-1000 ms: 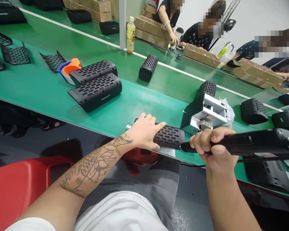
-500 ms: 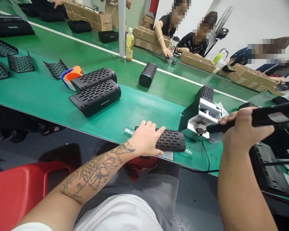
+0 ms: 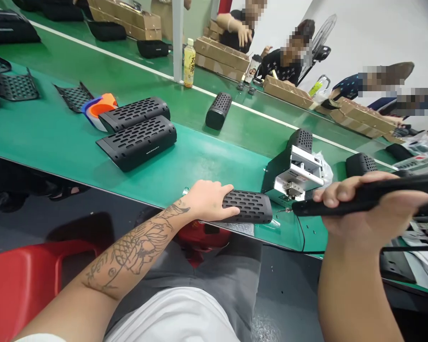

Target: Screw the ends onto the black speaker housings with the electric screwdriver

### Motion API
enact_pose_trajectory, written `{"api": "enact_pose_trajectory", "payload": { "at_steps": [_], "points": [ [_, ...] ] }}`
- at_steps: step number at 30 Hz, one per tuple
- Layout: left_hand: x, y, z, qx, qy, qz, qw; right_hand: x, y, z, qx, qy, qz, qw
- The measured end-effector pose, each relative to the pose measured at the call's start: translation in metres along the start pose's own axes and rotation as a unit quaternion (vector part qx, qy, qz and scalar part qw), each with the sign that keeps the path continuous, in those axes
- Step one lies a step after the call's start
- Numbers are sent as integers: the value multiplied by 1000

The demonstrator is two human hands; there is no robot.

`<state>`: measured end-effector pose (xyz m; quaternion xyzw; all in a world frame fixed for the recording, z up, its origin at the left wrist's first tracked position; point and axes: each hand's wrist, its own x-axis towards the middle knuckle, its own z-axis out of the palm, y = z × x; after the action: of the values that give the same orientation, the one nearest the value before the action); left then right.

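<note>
A black slotted housing (image 3: 251,206) lies near the table's front edge, over clear plastic pieces. My left hand (image 3: 210,202) is closed around its left part, thumb on the near side and fingers across the top. In my right hand (image 3: 364,209) is a black electric screwdriver (image 3: 306,207), held nearly level. Its thin bit points left, close to the housing's right end; whether a screw sits on the tip is too small to tell. Just behind the bit stands a silver and black screw feeder (image 3: 283,175).
Two slotted housings (image 3: 139,142) lie to the left, beside an orange, white and blue tape dispenser (image 3: 105,107). Another housing (image 3: 219,110) and a yellow drink bottle (image 3: 189,62) stand farther back. Small dark screws (image 3: 308,229) lie scattered at right. Co-workers sit across behind cardboard boxes (image 3: 221,57).
The screwdriver has come away from the screw feeder, down and to the left, toward the housing's right end. My left hand stays on the housing. A co-worker's arm has lifted.
</note>
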<state>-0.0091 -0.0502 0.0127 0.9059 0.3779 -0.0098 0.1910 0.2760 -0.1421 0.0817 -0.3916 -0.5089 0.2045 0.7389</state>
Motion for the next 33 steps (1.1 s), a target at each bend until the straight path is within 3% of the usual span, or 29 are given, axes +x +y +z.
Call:
{"api": "enact_pose_trajectory", "payload": {
  "at_steps": [2,4,7,10,22,33],
  "points": [
    [1,0,0,0,-1,1,1000,-16,-14,22,50,-80,13,995],
    [1,-1,0,0,-4,2,1000,-32,-19,46,82,-120,36,989],
    [0,0,-1,-2,-3,4,1000,-49,-14,77,96,-131,66,984],
    [0,1,0,-9,7,3,1000,-55,-2,92,84,-116,77,987],
    [3,0,2,-22,19,5,1000,-58,14,93,114,-167,117,972],
    [3,-1,0,-20,7,3,1000,-63,16,92,95,-212,111,966]
  ]
}}
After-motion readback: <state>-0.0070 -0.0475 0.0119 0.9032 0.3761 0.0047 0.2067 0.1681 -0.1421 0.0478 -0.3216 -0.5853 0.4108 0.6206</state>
